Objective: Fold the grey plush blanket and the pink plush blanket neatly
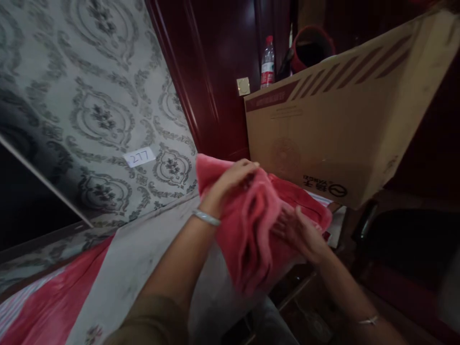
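Sleeve point(147, 318), pink cloth point(232, 244), pale cover point(138, 249), wallpaper point(102, 115)

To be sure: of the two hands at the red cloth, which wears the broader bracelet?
The left hand: its bracelet is a broad, pale band; the right hand wears a much thinner one.

Cloth point(239, 230) pinkish red; wallpaper point(108, 96) pale grey, floral-patterned in darker grey; carton point(316, 127) brown, maroon-striped; dim panel point(223, 72) probably maroon.

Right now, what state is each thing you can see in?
Pink cloth: folded in layers, held.
Left hand: curved over the cloth's top.
Right hand: at the cloth's side, grip blurred.
Bottle: upright, capped.
Cardboard: standing, lower lettering upside down.
Paper marked 277: flat against wallpaper.
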A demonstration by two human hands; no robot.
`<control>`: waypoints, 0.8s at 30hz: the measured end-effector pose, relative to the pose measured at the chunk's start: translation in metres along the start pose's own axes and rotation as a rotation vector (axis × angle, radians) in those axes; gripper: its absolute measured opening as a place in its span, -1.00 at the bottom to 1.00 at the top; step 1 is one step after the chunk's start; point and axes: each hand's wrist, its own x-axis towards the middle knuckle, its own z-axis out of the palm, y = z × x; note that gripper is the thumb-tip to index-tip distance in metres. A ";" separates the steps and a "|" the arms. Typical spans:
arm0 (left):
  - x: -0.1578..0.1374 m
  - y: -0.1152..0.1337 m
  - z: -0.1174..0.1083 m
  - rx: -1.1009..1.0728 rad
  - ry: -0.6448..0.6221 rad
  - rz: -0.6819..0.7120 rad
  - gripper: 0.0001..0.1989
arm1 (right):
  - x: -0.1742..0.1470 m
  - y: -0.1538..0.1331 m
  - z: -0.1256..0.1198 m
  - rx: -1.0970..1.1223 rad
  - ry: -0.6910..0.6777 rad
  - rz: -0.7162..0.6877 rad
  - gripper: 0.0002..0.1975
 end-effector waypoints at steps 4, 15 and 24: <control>0.010 -0.053 0.064 0.236 -0.058 0.002 -0.81 | -0.008 -0.022 -0.069 0.062 0.147 0.019 -0.38; -0.008 -0.148 0.042 0.716 -0.049 0.057 -0.52 | -0.007 -0.021 -0.069 -0.382 0.454 -0.084 -0.26; 0.052 -0.180 0.022 0.725 -0.016 -0.251 -0.42 | -0.023 0.013 -0.096 -0.564 0.667 -0.157 -0.39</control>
